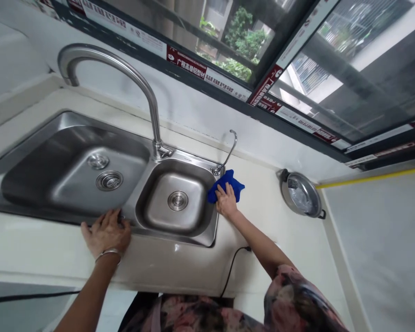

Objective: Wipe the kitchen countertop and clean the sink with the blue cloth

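Observation:
A blue cloth [239, 188] lies bunched at the right rim of the steel double sink [210, 239], close to the base of a thin curved spout [234, 146]. My right hand [226, 201] presses on the cloth with its fingers over it. On the sink's front edge, by the larger left basin, rests my left hand [107, 233], fingers spread and nothing held. It wears a silver bracelet [109, 252]. Both basins show their drains, with no water visible.
A large curved faucet [124, 67] rises behind the sink. Near the right wall stands a steel pot [300, 193] with black handles. A black cable [232, 267] runs over the counter's front edge. Windows [228, 41] line the back.

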Demonstrator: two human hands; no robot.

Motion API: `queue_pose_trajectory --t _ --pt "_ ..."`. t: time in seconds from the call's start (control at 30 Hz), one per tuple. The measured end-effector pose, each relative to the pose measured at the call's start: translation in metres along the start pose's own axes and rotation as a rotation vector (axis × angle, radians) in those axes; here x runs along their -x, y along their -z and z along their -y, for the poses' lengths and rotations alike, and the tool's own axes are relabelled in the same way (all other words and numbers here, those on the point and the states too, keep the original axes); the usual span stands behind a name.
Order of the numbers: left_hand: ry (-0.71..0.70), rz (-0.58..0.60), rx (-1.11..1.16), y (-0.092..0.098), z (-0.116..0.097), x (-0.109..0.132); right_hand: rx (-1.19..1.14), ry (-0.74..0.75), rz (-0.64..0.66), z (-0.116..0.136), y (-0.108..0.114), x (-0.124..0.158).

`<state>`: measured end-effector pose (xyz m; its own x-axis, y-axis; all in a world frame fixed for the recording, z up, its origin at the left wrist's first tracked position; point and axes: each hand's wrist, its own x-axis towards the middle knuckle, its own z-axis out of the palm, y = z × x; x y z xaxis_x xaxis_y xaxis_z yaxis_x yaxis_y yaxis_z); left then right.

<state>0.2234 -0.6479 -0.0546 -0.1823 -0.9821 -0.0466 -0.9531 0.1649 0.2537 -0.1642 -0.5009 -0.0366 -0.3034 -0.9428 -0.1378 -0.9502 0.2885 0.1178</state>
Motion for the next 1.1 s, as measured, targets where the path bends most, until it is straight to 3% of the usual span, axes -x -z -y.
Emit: queue_pose_trajectory --t 0.23,0.37,0.47,0.57,0.67,0.77,0.9,0.97,1.1 --pt "0.014 -0.015 0.028 0.000 -0.001 0.003 0.218 -0.030 0.056 0.033 -0.013 -0.056" --pt "0.009 -0.025 0.024 -0.002 0.001 0.004 0.211 -0.081 0.038 0.037 -0.010 -0.067" --pt "0.001 -0.038 0.029 -0.004 0.001 0.005 0.104 -0.113 0.054 0.037 -0.002 -0.060" --pt "0.005 -0.037 0.045 -0.004 0.000 0.006 -0.224 -0.175 0.036 0.052 0.003 -0.054" --pt "0.005 -0.028 0.057 -0.002 -0.001 0.008 -0.445 -0.213 -0.056 0.073 0.006 -0.057" --pt "0.005 -0.004 0.079 0.001 -0.002 0.009 -0.469 -0.256 -0.166 0.079 0.015 -0.076" --pt "0.008 -0.023 0.092 0.001 -0.001 0.011 -0.502 -0.342 -0.567 0.065 0.021 -0.117" --pt "0.003 -0.035 0.100 0.000 -0.001 0.011 -0.453 -0.281 -0.703 0.068 0.013 -0.139" --pt "0.000 -0.038 0.122 0.000 0.000 0.013 -0.295 -0.143 -0.531 0.108 -0.020 -0.173"
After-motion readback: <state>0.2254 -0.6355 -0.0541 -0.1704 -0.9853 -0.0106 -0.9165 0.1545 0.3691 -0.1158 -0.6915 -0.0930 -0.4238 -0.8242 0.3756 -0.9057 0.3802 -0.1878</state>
